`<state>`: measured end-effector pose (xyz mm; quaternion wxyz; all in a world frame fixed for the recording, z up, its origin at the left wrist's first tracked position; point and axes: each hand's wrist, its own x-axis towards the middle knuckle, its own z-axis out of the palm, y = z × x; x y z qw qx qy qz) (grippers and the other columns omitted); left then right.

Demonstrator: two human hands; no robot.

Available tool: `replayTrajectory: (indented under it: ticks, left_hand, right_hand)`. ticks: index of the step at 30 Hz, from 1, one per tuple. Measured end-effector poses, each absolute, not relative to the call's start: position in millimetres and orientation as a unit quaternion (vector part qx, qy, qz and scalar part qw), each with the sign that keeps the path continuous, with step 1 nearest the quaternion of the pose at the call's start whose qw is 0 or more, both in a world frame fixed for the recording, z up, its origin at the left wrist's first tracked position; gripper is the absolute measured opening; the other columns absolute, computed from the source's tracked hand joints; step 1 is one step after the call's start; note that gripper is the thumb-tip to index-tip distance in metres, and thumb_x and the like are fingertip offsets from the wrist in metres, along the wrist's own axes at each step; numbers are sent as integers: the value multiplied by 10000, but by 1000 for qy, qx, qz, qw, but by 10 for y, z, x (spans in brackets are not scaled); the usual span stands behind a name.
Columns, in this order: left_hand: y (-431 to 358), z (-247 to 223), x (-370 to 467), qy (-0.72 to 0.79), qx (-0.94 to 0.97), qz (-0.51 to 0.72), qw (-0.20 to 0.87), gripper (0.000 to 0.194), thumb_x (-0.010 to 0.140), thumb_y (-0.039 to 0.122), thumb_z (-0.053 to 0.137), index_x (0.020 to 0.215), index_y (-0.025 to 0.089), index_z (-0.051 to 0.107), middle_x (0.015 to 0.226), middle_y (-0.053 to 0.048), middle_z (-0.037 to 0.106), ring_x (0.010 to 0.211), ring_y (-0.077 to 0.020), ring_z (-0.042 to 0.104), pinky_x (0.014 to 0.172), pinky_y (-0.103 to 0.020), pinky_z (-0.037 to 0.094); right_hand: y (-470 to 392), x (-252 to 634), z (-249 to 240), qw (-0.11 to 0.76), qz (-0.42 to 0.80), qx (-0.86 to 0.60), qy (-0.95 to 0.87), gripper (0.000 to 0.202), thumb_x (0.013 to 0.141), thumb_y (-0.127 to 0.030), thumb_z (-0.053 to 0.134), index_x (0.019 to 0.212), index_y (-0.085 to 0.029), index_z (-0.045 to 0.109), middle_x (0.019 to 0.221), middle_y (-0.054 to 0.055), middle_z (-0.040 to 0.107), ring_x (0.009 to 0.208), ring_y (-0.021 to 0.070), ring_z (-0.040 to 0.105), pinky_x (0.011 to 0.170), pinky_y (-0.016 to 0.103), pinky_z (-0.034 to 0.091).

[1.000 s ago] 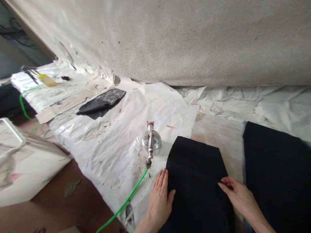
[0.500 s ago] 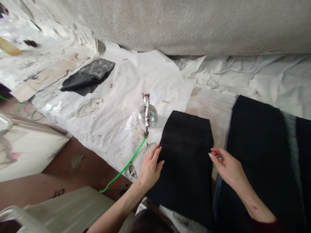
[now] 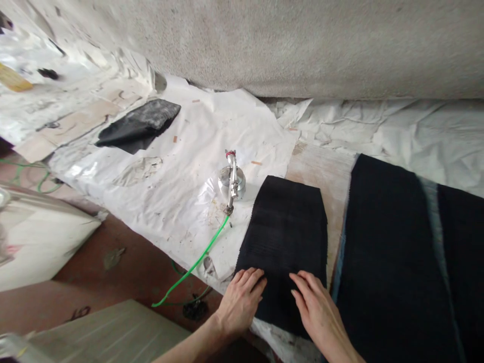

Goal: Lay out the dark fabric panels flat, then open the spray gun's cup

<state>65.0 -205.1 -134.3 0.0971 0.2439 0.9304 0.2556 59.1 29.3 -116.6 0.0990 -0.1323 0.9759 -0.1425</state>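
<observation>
A black fabric panel [image 3: 283,227] lies flat on the table in front of me. My left hand [image 3: 242,297] rests on its lower left edge, fingers bent slightly and spread over the cloth. On the panel's lower right part is my right hand [image 3: 313,302], its fingers stretched out and touching or just over the fabric. Neither hand grips anything. To the panel's left stands a metal spray gun [image 3: 232,179] with a green hose [image 3: 204,257] running from its lower end. Another larger dark fabric piece [image 3: 389,242] lies to the right.
White plastic sheeting [image 3: 196,161] covers the table. A crumpled black cloth [image 3: 138,126] lies at the back left. Beyond the table rises a rough grey surface [image 3: 302,45]. White bins [image 3: 41,237] stand on the reddish floor [image 3: 124,252] at the left.
Both hands have moved down toward me along the black panel. My right hand has come inward from the panel's right edge onto its surface. The view has shifted slightly.
</observation>
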Motion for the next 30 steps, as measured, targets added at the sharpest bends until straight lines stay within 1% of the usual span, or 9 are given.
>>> replayTrajectory:
  ticks: [5,11,15,18,21,23,26,29,30]
  left_hand:
    - [-2101,-1409,689,928,252,255,101,447,906,268,468,1353,274,440,1383,-26,515,1268,-217,448,1073,-389,370]
    - [-2115,-1362,697,926,254,256,111,424,915,277,457,1338,260,445,1376,-24,516,1275,-221,436,1080,-388,356]
    - [-2104,-1376,719,928,248,260,101,424,898,272,483,1321,255,461,1376,-35,513,1275,-228,437,1084,-397,352]
    - [-2090,-1358,734,929,237,266,102,409,887,270,499,1296,252,483,1364,-36,521,1277,-217,435,1090,-380,347]
    - [-2083,-1320,769,932,227,266,98,411,890,277,496,1300,253,473,1368,-29,521,1284,-208,427,1100,-373,334]
    - [-2090,-1319,808,934,223,266,80,423,897,301,491,1316,258,455,1365,-25,528,1277,-203,434,1100,-369,334]
    - [-2112,-1420,867,938,236,251,36,425,917,372,458,1328,264,442,1363,-28,537,1262,-204,454,1071,-360,365]
    - [-2089,-1676,896,943,258,210,-30,447,906,450,463,1304,248,464,1335,-35,568,1230,-211,496,995,-355,440]
    - [-2058,-1794,894,943,261,198,-56,434,901,458,470,1278,243,487,1304,-31,595,1204,-206,523,960,-347,468]
  right_hand:
    - [202,729,-1260,100,-81,-140,982,374,922,-190,462,1289,-258,478,1207,94,538,1040,273,552,854,430,518]
    - [23,655,-1230,73,-106,-134,983,368,933,-225,468,1301,-233,458,1217,109,522,1082,273,529,865,426,502]
    - [-229,508,-1179,51,-111,-150,981,401,944,-228,427,1344,-258,415,1214,101,530,1037,263,546,809,405,511]
    - [-333,426,-1198,65,-63,-184,979,405,915,-157,425,1302,-267,465,1162,82,564,979,273,560,747,424,510]
    - [-319,424,-1257,66,-35,-211,975,382,899,-124,425,1250,-249,509,1140,76,579,968,273,566,731,425,509]
    - [-277,453,-1312,41,-37,-226,973,358,904,-146,431,1239,-239,516,1150,81,580,964,268,576,724,417,516]
    - [-222,469,-1409,-43,-57,-268,961,348,921,-202,401,1249,-228,515,1134,100,597,938,255,603,672,386,538]
    - [-184,407,-1518,-131,-70,-297,943,382,920,-286,395,1277,-205,505,1128,131,620,921,273,625,593,370,553]
    - [-167,373,-1564,-156,-67,-310,935,385,909,-286,399,1266,-211,520,1143,132,628,929,287,630,584,380,559]
